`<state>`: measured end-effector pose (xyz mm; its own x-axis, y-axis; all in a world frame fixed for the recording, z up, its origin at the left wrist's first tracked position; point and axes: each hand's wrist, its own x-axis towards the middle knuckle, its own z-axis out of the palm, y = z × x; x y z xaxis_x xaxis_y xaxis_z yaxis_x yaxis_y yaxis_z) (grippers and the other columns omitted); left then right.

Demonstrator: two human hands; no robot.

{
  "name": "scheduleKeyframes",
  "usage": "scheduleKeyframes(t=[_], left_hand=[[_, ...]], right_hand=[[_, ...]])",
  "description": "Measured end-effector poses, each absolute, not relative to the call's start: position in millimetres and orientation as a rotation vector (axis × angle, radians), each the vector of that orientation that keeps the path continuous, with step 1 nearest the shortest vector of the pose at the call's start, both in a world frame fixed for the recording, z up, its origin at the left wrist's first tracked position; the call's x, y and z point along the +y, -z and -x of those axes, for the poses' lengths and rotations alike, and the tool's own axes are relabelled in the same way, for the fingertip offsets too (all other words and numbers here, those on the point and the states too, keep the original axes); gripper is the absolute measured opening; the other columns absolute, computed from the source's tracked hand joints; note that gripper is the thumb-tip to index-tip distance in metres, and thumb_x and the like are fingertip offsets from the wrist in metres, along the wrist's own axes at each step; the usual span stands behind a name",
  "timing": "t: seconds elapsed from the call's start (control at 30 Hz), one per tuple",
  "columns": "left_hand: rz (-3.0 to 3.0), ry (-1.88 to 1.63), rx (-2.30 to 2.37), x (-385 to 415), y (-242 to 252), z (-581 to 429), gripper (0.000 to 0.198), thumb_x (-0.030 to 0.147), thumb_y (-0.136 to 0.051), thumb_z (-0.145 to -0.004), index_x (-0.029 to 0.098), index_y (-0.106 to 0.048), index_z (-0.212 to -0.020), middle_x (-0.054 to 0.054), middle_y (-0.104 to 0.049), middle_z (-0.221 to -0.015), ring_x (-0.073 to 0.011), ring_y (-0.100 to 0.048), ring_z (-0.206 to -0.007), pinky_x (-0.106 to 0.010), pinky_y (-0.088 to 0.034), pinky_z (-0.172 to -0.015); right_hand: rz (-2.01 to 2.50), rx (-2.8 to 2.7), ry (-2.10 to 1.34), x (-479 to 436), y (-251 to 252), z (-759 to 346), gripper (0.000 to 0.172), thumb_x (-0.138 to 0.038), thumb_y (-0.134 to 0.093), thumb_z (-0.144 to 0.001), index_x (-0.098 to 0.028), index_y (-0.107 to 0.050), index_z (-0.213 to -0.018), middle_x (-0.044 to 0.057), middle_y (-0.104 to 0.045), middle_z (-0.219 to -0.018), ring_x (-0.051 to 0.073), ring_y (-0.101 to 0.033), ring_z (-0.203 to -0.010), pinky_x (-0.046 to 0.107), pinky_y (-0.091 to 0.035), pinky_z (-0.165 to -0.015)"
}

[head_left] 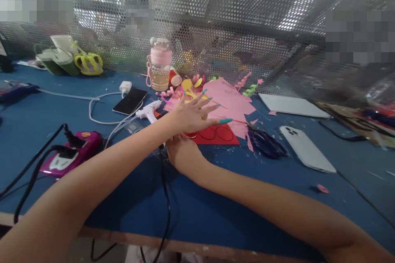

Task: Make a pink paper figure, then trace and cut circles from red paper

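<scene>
My left hand (pixel 195 116) is spread above the craft papers, palm down and fingers apart, with long teal nails. Beneath it lies a red sheet (pixel 216 134) with circles drawn on it in dark line. Crossing under my left wrist, my right hand (pixel 183 153) looks curled closed at the left end of the red sheet. My left forearm hides its fingertips and whatever they may hold. A white hot glue gun (pixel 149 111) with an orange trigger lies just behind my left forearm. Pink paper (pixel 226 98) and yellow cut-outs (pixel 186 85) lie beyond my fingers.
Scissors with dark blue handles (pixel 268 144) and a white phone (pixel 307 149) lie to the right. A pink-lidded bottle (pixel 159 65) stands behind. Leftward are a black phone (pixel 131 100) and a purple power strip (pixel 74 154) with cords. A perforated metal screen (pixel 231 20) borders the table.
</scene>
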<state>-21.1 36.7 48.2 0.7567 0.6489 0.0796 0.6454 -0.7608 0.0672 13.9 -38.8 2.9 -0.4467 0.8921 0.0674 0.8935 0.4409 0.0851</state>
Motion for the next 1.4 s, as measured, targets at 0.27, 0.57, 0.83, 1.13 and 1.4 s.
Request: scheduleKeyframes(t=[0.27,0.57,0.83,1.13,1.4], left_hand=[[-2.906,-0.159,1.060,36,-50,23,0.059,0.056,-0.021,-0.084,0.028,-0.024,-0.135,-0.002,-0.018,-0.145,-0.0299,-0.010,-0.133,-0.059,-0.009,-0.102],[-2.909,-0.172,1.083,35,-49,21,0.054,0.054,-0.025,-0.085,0.031,-0.027,-0.134,-0.001,-0.021,-0.145,-0.0278,-0.012,-0.133,-0.059,-0.007,-0.103],[-2.930,-0.135,1.091,35,-51,21,0.059,0.058,-0.019,-0.084,0.028,-0.025,-0.135,-0.001,-0.018,-0.145,-0.0258,-0.011,-0.134,-0.056,-0.008,-0.104],[-2.917,-0.112,1.097,35,-52,21,0.060,0.059,-0.017,-0.083,0.030,-0.023,-0.135,-0.001,-0.018,-0.145,-0.0258,-0.009,-0.134,-0.057,-0.010,-0.103],[-2.921,-0.128,1.088,34,-52,21,0.056,0.053,-0.024,-0.085,0.028,-0.025,-0.135,-0.002,-0.020,-0.145,-0.0270,-0.010,-0.134,-0.058,-0.009,-0.103]], right_hand=[[1.519,-2.729,0.273,-51,-1,-27,0.033,-0.007,-0.032,-0.082,-0.005,-0.046,-0.111,0.017,-0.058,-0.091,0.024,-0.057,-0.083,0.030,-0.049,-0.064],[1.396,-2.762,0.263,-55,-1,-46,0.031,-0.011,-0.034,-0.082,-0.008,-0.048,-0.110,0.014,-0.059,-0.089,0.022,-0.057,-0.084,0.027,-0.048,-0.066],[1.257,-2.825,0.296,-61,2,-69,0.031,-0.009,-0.034,-0.080,-0.007,-0.052,-0.105,0.014,-0.059,-0.086,0.021,-0.057,-0.079,0.029,-0.047,-0.068],[0.908,-2.663,0.438,-58,12,-83,0.030,-0.012,-0.029,-0.083,-0.006,-0.056,-0.094,0.010,-0.058,-0.072,0.018,-0.055,-0.068,0.027,-0.046,-0.060],[1.180,-2.781,0.325,-46,6,-58,0.033,-0.008,-0.036,-0.080,-0.006,-0.048,-0.111,0.015,-0.058,-0.094,0.022,-0.056,-0.087,0.030,-0.047,-0.073]])
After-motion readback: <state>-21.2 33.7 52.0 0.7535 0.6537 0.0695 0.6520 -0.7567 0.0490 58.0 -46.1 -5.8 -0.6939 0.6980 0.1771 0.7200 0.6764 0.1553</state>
